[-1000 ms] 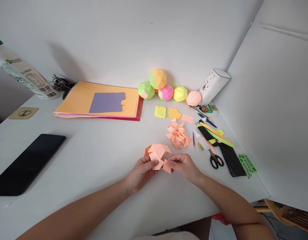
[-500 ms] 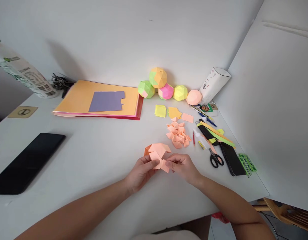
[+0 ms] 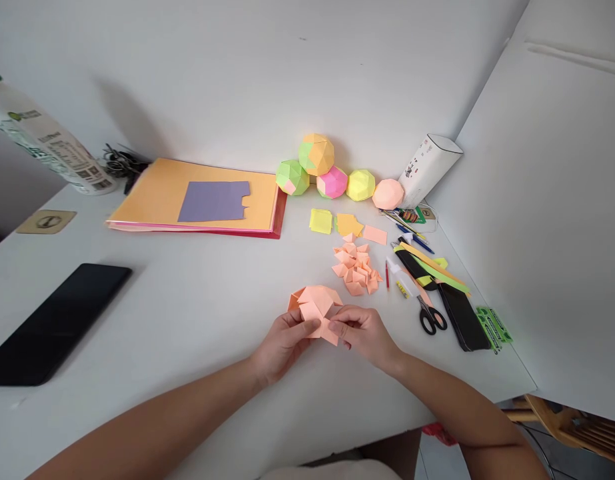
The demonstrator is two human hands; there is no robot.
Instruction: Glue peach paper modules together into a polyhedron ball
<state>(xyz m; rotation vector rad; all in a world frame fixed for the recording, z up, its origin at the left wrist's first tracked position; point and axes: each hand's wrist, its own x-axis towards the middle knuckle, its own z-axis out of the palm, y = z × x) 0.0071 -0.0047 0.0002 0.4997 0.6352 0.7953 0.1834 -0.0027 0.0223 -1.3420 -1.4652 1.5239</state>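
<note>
A partly built peach origami ball [image 3: 317,300] of folded paper units is held above the desk near its front. My left hand [image 3: 287,340] is closed on its left and lower side, thumb pressed on a front unit. At the right, my right hand [image 3: 364,333] pinches a peach flap at the ball's edge between thumb and fingers. Some fingertips are hidden behind the paper. Just beyond lies a pile of folded peach paper units [image 3: 356,267]. Finished paper balls, among them a peach one [image 3: 388,194] and a yellow one [image 3: 360,185], stand by the wall.
Scissors [image 3: 430,317], a black phone-like case [image 3: 462,320] and pens lie at the right. Paper sheets [image 3: 157,193] are stacked at the back left. A black tablet [image 3: 57,320] lies at the left, with a bottle [image 3: 52,140] behind it. Yellow square notes [image 3: 320,221] sit mid-desk.
The peach flap at my right hand has shifted slightly inward against the ball, and my right thumb has moved a little left. My left hand keeps its hold.
</note>
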